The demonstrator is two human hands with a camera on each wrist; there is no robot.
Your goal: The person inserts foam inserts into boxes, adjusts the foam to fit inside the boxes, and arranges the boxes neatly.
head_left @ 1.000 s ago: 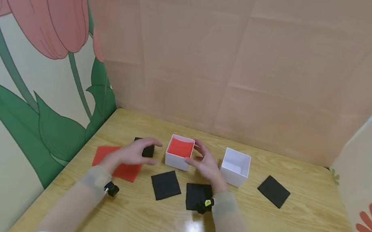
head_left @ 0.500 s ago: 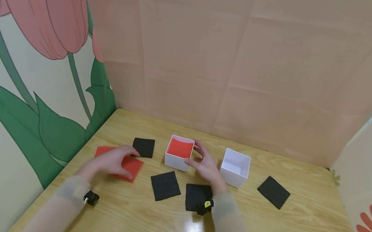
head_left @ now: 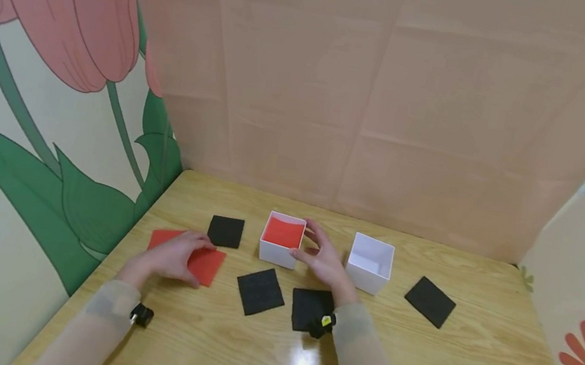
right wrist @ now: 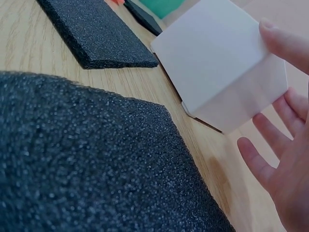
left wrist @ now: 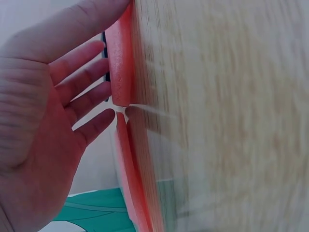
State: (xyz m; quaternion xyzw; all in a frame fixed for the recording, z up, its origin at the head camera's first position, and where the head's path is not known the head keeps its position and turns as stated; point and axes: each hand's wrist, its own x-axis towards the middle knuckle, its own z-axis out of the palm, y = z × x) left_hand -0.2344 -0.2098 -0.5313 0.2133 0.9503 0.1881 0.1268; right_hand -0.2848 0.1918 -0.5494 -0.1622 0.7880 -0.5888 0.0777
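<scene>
My left hand [head_left: 177,257] lies over red foam pieces at the left of the table, its thumb near the front edge and its fingers near the back. In the left wrist view its fingertips are at the edge of one red foam piece [left wrist: 120,63]; a second red piece [left wrist: 129,179] lies past a small gap. My right hand [head_left: 323,259] holds the right side of a white box [head_left: 277,255], thumb in front and fingers behind, as the right wrist view also shows. Red foam [head_left: 284,233] sits in this box.
Another white box [head_left: 367,279], open on top, stands to the right. Black foam squares lie around: one behind the left hand [head_left: 225,232], one in front of the boxes [head_left: 260,292], one beneath the right wrist [head_left: 309,309], one far right [head_left: 430,302]. A fabric wall [head_left: 360,123] closes the back.
My left hand has moved left and down from beside the white box to the red foam, then shifted slightly over it. The right hand has stayed at the box.
</scene>
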